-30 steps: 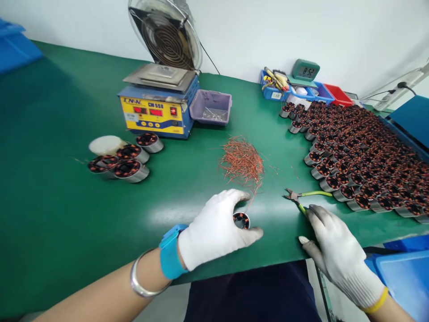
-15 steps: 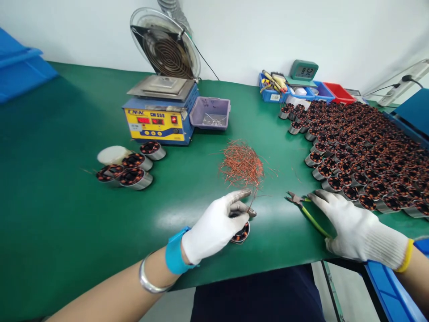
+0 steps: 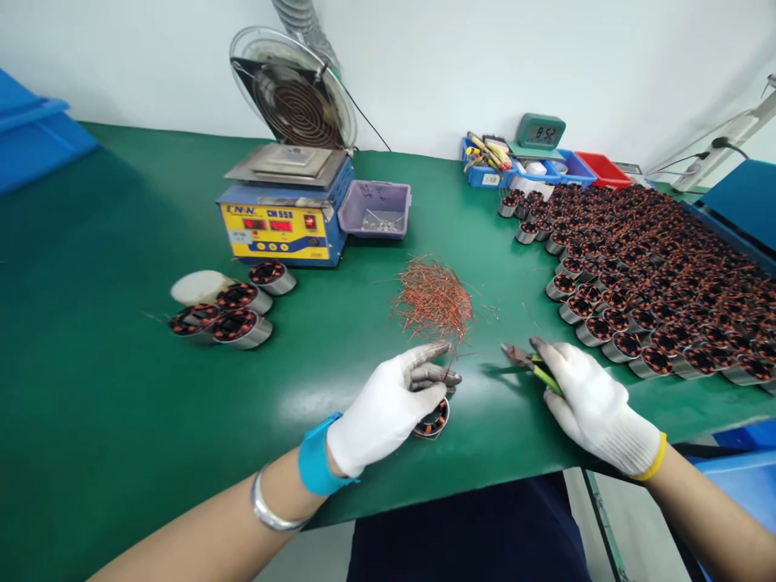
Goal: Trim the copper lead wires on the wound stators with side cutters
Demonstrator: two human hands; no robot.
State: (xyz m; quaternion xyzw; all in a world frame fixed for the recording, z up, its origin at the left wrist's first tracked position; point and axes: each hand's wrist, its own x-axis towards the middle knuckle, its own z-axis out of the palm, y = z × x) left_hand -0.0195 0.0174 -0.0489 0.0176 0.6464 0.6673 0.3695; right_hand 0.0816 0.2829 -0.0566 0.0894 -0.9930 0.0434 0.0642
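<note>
My left hand (image 3: 397, 404), in a white glove with darkened fingertips, is closed at a motor stator (image 3: 433, 422) standing on the bench. Its thumb and fingers pinch the thin wire leads rising from the stator and hide part of its top. To the right, my gloved right hand (image 3: 591, 404) wraps round the green handles of diagonal cutters (image 3: 526, 360). The cutters are lifted off the bench, their jaws pointing left toward the stator. Just beyond my left hand lies a heap of cut copper wire (image 3: 433, 297).
Many stators (image 3: 655, 279) stand packed on the right. Several more (image 3: 242, 327) stand at left beside a round pale block (image 3: 200, 287). Behind are a yellow-fronted solder pot (image 3: 279, 230), a purple tray (image 3: 376, 222), a fume hood (image 3: 297, 93), small bins (image 3: 579, 168) and a clock (image 3: 541, 131).
My right hand has picked the cutters up from the bench and moved left with them. The left hand has stayed at the stator. The view has shifted slightly.
</note>
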